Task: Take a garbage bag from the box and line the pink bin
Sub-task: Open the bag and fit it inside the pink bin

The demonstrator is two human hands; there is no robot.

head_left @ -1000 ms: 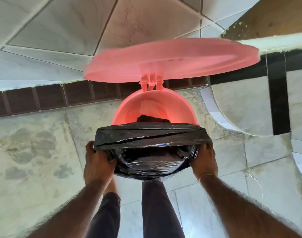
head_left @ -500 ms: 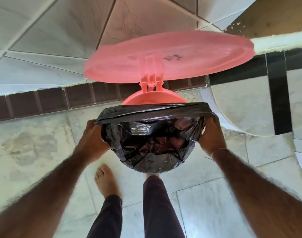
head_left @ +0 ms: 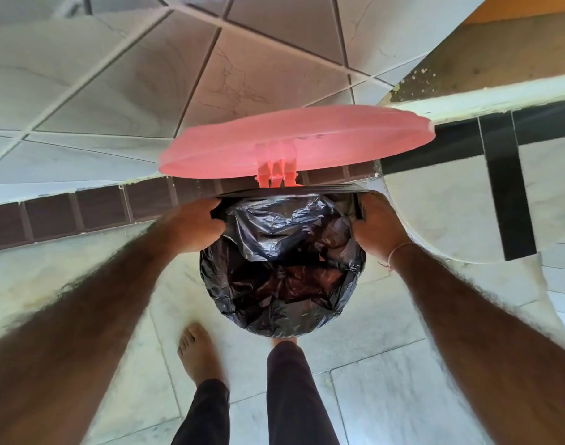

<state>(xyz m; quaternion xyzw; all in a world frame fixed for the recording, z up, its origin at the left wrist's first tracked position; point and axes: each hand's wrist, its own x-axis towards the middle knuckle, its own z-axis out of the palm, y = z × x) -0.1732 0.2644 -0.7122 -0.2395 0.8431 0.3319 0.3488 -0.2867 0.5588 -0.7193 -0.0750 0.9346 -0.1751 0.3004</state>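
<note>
The pink bin stands on the floor with its round lid tipped open on the hinge. A black garbage bag covers the whole mouth of the bin, so only the lid and hinge show pink. My left hand grips the bag's edge at the left side of the rim. At the right side of the rim, my right hand grips the other edge. The bag's far edge is stretched taut just below the hinge. No garbage bag box is in view.
The bin stands against a tiled wall with a brown skirting strip. A pale curved fixture with black bands stands to the right. My bare left foot and trouser legs are on the marble floor below the bin.
Both hands have drawn the bag's opening away from me across the bin. The pink inside that showed a second ago is now fully covered by black plastic.
</note>
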